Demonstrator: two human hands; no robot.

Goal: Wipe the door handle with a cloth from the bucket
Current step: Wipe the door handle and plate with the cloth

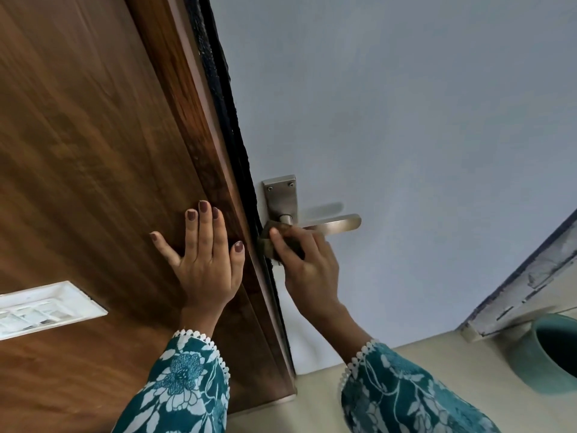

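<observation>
A metal lever door handle (335,224) with its backplate (280,195) is fixed to the pale blue door. My right hand (304,264) presses a small brownish cloth (269,245) against the lower part of the backplate, just under the lever's base; most of the cloth is hidden under my fingers. My left hand (207,257) lies flat with fingers spread on the brown wooden panel (93,151) left of the handle. A teal bucket (549,354) stands on the floor at the right edge; its inside is dark.
A black seal strip (224,98) runs between the wooden panel and the door. A white switch plate (46,307) sits low on the wooden panel at the left. A worn white frame edge (530,285) rises behind the bucket. The floor (312,401) is beige.
</observation>
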